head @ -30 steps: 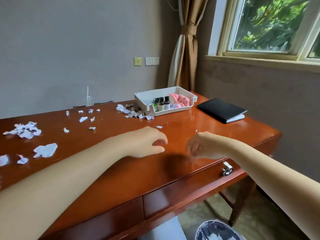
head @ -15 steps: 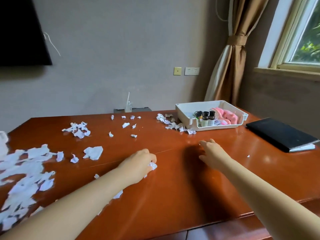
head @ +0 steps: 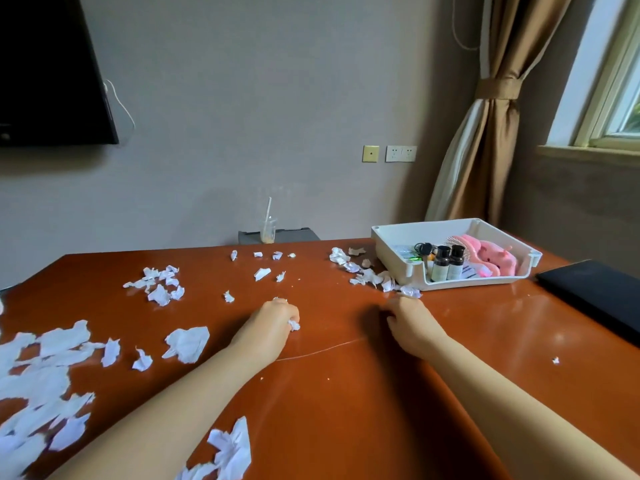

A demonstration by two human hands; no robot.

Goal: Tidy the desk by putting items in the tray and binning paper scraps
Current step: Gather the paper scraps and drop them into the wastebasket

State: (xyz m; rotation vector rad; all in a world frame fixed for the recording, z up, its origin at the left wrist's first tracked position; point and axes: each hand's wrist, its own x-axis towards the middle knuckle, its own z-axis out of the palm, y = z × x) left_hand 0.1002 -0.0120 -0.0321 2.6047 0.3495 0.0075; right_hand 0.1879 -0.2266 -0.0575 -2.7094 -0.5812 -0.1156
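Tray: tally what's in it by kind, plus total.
Small dark-capped bottles: 2
Key bunch: 1
Pink plush toy: 1
Bristled hairbrush: 1
Total: 5 in the tray; flat cards underneath too hidden to count.

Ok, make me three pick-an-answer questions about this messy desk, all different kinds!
1. Where is the black notebook? A on the desk, right of the tray B inside the tray C on the floor
2. How many bottles stand in the tray? A one B two C four
3. What does the left hand grip? A a bottle B nothing C a paper scrap
Answers: 1 A, it lies beside the tray's right end. 2 B, two dark-capped ones stand side by side. 3 C, white paper sticks out of its grip.
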